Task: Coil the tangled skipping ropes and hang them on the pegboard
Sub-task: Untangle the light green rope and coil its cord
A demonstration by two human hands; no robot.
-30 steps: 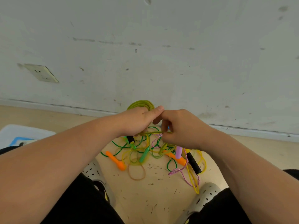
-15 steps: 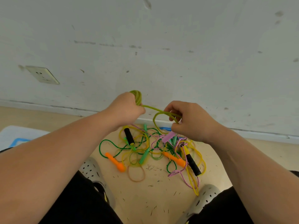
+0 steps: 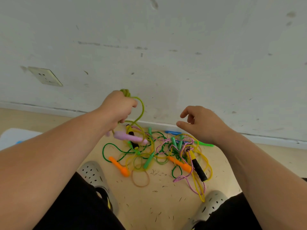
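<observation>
My left hand (image 3: 117, 109) grips a coiled olive-green skipping rope (image 3: 141, 107); a loose strand curves down from the fist, and its pink handle (image 3: 128, 137) dangles below. My right hand (image 3: 201, 124) hovers apart to the right, fingers loosely curled, holding nothing. On the floor below lies a tangle of ropes (image 3: 159, 151): dark green, yellow and pink-braided cords, with orange handles (image 3: 119, 166), green handles (image 3: 148, 161) and a yellow-black handle (image 3: 196, 165). No pegboard is in view.
A scuffed white wall (image 3: 166, 55) with a socket (image 3: 44, 76) rises just behind the pile. My two grey perforated shoes (image 3: 93, 173) flank the ropes on the beige floor. A rubber band (image 3: 141, 179) lies near the pile. A white and blue object (image 3: 15, 136) sits at far left.
My right hand has let go of the olive-green strand and moved right. My left hand has lifted the coil, and the pink handle now hangs under it.
</observation>
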